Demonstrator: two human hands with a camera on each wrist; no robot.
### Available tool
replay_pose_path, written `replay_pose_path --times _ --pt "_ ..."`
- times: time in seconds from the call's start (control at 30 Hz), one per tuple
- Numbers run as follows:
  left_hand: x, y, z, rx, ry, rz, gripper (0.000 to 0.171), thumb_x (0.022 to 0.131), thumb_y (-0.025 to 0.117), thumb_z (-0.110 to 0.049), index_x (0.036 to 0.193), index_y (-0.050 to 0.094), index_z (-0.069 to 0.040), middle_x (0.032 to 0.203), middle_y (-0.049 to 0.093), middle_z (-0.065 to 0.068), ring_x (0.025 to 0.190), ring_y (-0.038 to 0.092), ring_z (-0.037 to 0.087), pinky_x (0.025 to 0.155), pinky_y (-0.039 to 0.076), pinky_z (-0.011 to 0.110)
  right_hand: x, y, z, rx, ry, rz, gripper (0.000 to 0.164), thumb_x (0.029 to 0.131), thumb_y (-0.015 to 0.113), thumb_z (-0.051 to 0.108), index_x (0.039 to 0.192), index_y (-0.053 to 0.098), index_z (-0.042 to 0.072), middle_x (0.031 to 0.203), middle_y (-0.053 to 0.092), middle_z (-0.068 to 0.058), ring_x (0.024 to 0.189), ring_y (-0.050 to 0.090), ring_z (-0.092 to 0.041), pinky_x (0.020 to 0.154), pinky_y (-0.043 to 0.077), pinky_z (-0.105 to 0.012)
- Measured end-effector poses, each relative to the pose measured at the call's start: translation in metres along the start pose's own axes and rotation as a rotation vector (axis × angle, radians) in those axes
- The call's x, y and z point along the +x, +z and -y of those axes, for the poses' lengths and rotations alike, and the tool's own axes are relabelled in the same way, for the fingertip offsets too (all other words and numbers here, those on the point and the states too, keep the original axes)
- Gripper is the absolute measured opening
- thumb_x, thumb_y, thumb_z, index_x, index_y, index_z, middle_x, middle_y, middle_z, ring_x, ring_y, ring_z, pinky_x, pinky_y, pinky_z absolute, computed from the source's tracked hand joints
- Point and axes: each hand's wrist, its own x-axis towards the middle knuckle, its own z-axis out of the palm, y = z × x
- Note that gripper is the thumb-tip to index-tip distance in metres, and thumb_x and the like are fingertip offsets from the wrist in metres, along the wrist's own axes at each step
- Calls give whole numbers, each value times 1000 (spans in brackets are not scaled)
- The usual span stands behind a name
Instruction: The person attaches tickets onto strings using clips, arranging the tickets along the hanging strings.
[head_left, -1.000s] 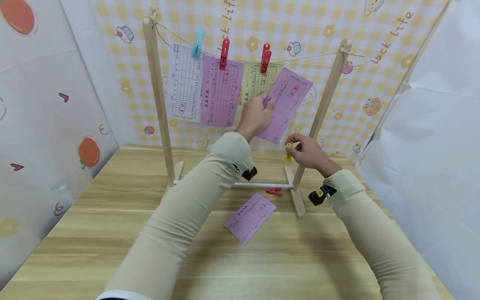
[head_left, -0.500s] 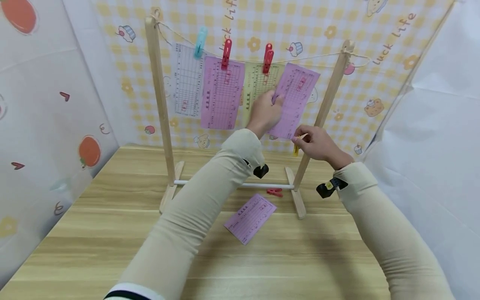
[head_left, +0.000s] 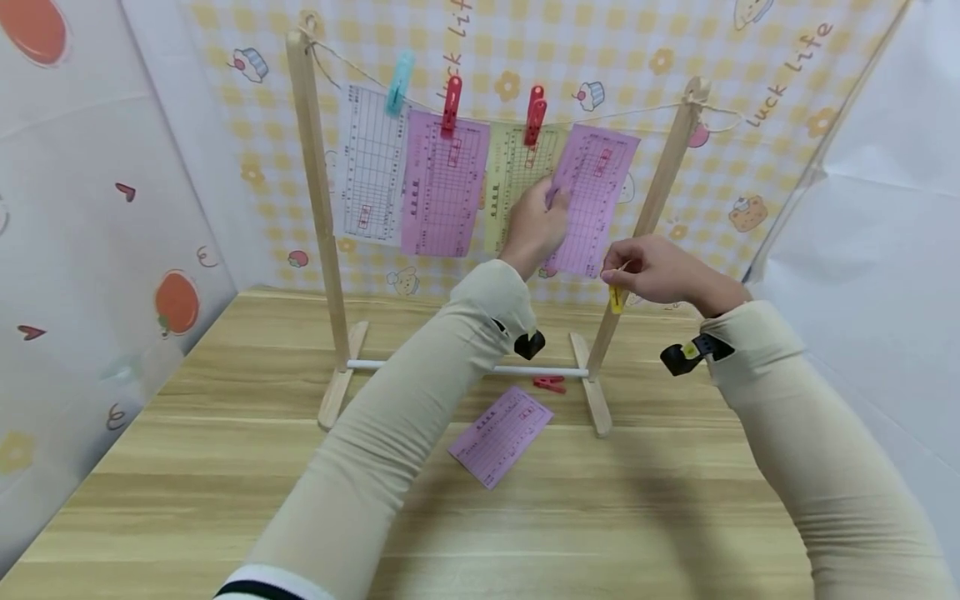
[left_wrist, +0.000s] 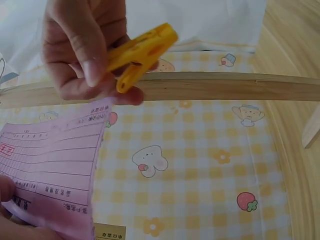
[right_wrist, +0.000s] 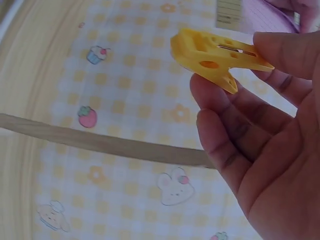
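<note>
My left hand (head_left: 534,229) grips a pink paper slip (head_left: 596,200) by its left edge. The slip hangs slightly tilted just below the string, its top edge close to it; contact with the string cannot be told. Lower right of that slip, my right hand (head_left: 663,268) pinches a yellow clothespin (head_left: 617,300) by one end. In the right wrist view the clothespin (right_wrist: 215,55) sits between thumb and fingers. The left wrist view has the right hand (left_wrist: 90,50) above the pink slip (left_wrist: 55,160).
A wooden rack with a right post (head_left: 660,192) carries the string. From it hang a white slip (head_left: 372,167), a pink slip (head_left: 444,187) and a yellow slip (head_left: 513,167), under blue and red clothespins. On the table lie another pink slip (head_left: 501,436) and a red clothespin (head_left: 550,384).
My left hand has moved right and slightly up, turning the pink slip more upright. My right hand has gone right and a little up, still pinching the yellow clothespin.
</note>
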Motion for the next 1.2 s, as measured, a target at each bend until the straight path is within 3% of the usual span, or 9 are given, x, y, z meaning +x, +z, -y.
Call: replay_pose_path --times 0.13,0.3,0.43,0.57,0.7,0.87,1.0,1.2 --pt "-1 0 3 -7 -5 7 33 105 39 -32 132 53 -20 108 63 -3 96 59 12 83 48 28 -3 -11 3 11 19 4 11 97 59 12 89 63 6 76 62 -3 59 49 -17 55 41 -30" --pt "-2 0 4 -38 1 17 31 106 38 -32 130 54 -20 106 64 -4 95 60 11 82 49 28 -4 -23 9 -5 0 -49 11 96 59 11 90 65 5 78 63 -4 62 52 -16 58 41 -28" --pt "-1 1 3 -45 12 24 32 106 37 -31 132 52 -20 111 64 -3 98 61 12 85 48 29 -2 -30 16 -8 -18 -134 9 95 61 8 89 65 2 78 63 -6 60 53 -14 55 41 -25" --pt "-1 -1 3 -35 16 31 35 106 36 -33 135 50 -20 111 63 -3 101 59 12 87 47 29 4 -36 23 -14 -95 -233 7 92 64 4 87 66 0 76 64 -9 55 52 -8 52 41 -20" --pt "-3 -3 2 -43 25 17 31 106 36 -33 127 53 -17 97 59 -1 86 56 11 76 47 27 11 -41 32 -21 -133 -322 9 91 66 6 87 67 -2 81 68 -14 61 56 2 55 43 -14" --pt "-4 -4 2 -48 34 17 27 106 35 -35 114 53 -16 82 48 3 65 43 14 59 40 27 18 -48 41 -2 -81 -417 13 91 67 10 90 68 -2 91 69 -16 70 58 8 59 45 -12" --pt "-4 -5 3 -62 22 8 32 106 35 -36 125 52 -17 90 52 2 70 45 14 63 42 27 24 -54 47 27 -72 -470 16 92 66 14 94 68 -2 92 68 -9 74 60 6 62 46 -13" --pt "-2 -6 6 -71 25 -11 38 106 37 -33 138 48 -16 110 58 -1 91 54 13 77 47 27 35 -61 58 125 -94 -596 10 89 69 9 95 66 1 87 64 4 76 60 -5 65 46 -16"
